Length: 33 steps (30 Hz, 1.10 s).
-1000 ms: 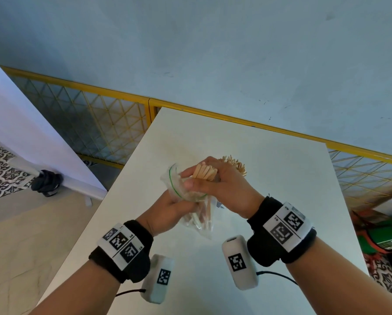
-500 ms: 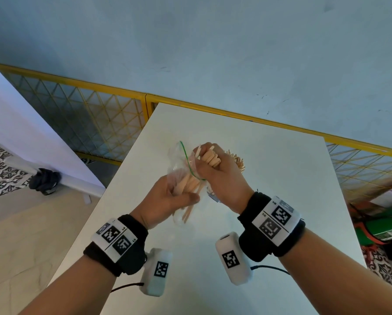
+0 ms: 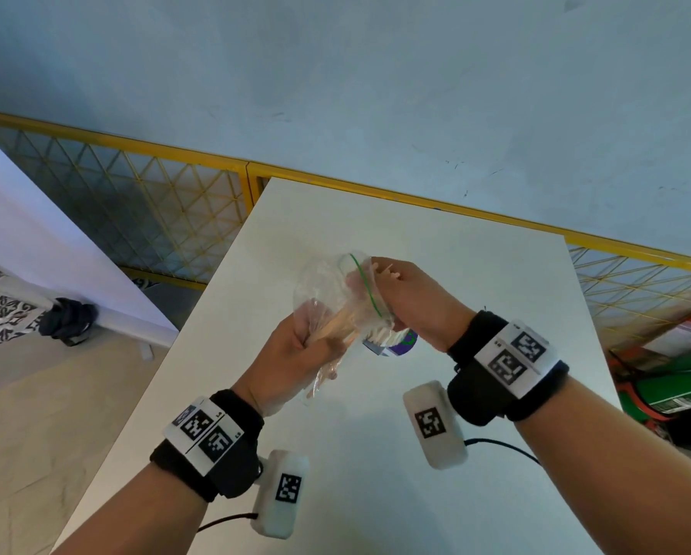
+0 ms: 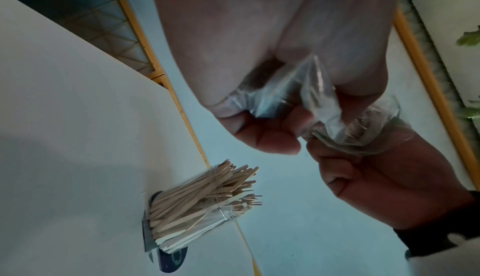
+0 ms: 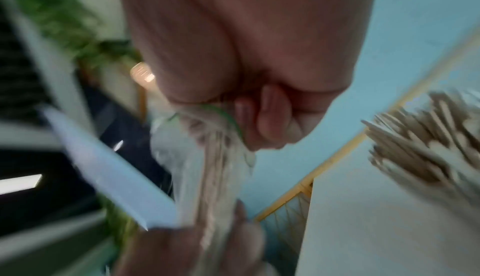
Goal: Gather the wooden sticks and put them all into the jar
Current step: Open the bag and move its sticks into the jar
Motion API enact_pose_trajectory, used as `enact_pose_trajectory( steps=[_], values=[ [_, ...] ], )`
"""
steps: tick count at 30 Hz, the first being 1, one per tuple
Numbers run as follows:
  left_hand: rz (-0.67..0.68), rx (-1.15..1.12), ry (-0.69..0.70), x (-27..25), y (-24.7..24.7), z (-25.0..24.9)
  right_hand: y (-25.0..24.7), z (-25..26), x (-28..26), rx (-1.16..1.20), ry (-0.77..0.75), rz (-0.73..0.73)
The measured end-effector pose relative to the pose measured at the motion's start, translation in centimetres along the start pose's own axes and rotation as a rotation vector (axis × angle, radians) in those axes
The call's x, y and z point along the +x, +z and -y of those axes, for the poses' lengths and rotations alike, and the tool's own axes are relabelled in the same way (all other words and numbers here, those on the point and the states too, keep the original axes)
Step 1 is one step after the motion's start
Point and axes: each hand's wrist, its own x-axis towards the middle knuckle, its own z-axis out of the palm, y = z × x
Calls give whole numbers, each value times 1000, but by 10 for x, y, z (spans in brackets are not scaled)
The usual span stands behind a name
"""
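Observation:
Above the white table I hold a clear plastic zip bag of wooden sticks, tilted with its green-lined mouth to the right. My left hand grips the bag's lower end around the sticks. My right hand grips the stick ends at the mouth, and a few tips poke out past its fingers. The glass jar stands on the table under the hands, packed with sticks. In the head view the jar is mostly hidden. The right wrist view is blurred and shows the bag.
A yellow mesh fence runs behind the table against a blue wall. A white slanted panel stands to the left over the floor. Green and red clutter lies on the floor right of the table. The jar stands on a dark round mat.
Both hands have lifted the bag and tipped it from upright onto a slant, mouth toward the right. The right hand stays at the stick ends and now covers the jar.

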Motion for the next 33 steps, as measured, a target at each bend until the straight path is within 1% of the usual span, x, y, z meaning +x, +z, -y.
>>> enact_pose_trajectory(
  steps=[2, 4, 7, 10, 12, 13, 16, 17, 18, 20, 22, 23, 25, 26, 28, 30, 33],
  values=[
    [-19, 41, 7, 3, -1, 1, 2, -6, 6, -259, -80, -141],
    [-37, 80, 15, 3, -1, 3, 3, -11, 6, -426, -86, -222],
    [-79, 108, 35, 2, 1, 6, 5, -12, -2, -563, -94, -298],
    [-129, 191, 55, 1, 4, 11, 10, -8, -7, -597, -95, -317],
    [-141, 183, 67, 0, 4, 15, 11, -11, -3, -559, -77, -309],
    [-142, 151, 68, 0, 5, 17, 11, -14, 0, -493, -59, -294],
    [-127, 17, 61, 2, 8, 17, 15, -21, 7, -113, 65, -208],
    [-105, -17, 54, 3, 8, 16, 17, -22, 7, -56, 99, -185],
    [-76, -37, 46, 4, 8, 16, 18, -23, 7, -63, 114, -178],
    [-30, -43, 18, 5, 4, 17, 18, -27, 9, -168, 91, -191],
    [-22, -19, -17, 5, -1, 20, 15, -29, 10, -257, 54, -233],
    [-17, -6, -28, 5, -4, 22, 12, -30, 10, -262, 47, -263],
    [-7, -4, -34, 3, -6, 24, 5, -31, 12, -145, 48, -322],
    [-7, -14, -30, 2, -7, 25, 2, -30, 13, -77, 46, -325],
    [-8, -18, -17, 1, -8, 25, -3, -28, 14, -40, 50, -276],
    [-15, -11, -9, 2, -6, 24, -5, -28, 15, -73, 33, -224],
    [-21, -28, -16, 5, -4, 26, -4, -29, 16, -113, 40, -207]
  ],
)
